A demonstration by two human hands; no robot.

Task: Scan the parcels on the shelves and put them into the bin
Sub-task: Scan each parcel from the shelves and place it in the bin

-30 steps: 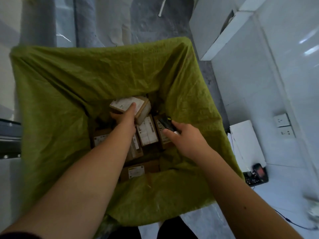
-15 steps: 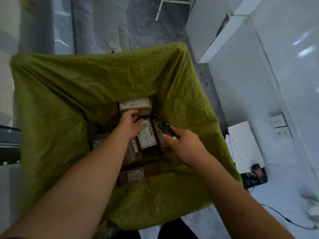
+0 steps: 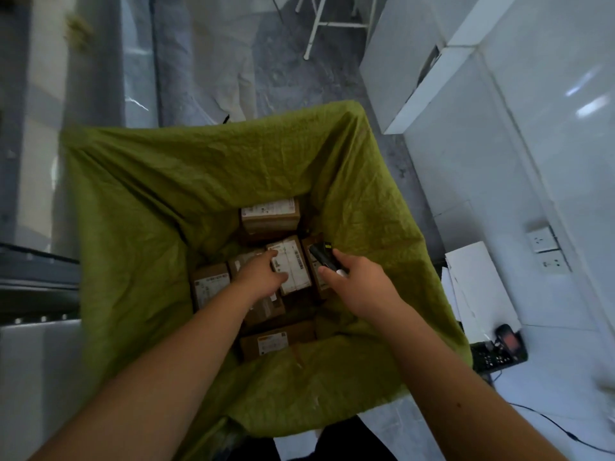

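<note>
A bin lined with a green bag stands below me with several brown cardboard parcels at its bottom. One parcel with a white label lies at the far end, free of both hands. My left hand hovers inside the bin over a labelled parcel, fingers loosely curled and holding nothing. My right hand is also inside the bin and grips a black scanner, which points toward the far side.
White sheets and a black handheld device with a cable lie on the floor to the right. Wall sockets sit above them. A white cabinet and a white stand's legs are beyond the bin.
My left hand let go of the labelled parcel, which now lies at the bin's far end, and pulled back toward me. The right hand with the scanner stayed put.
</note>
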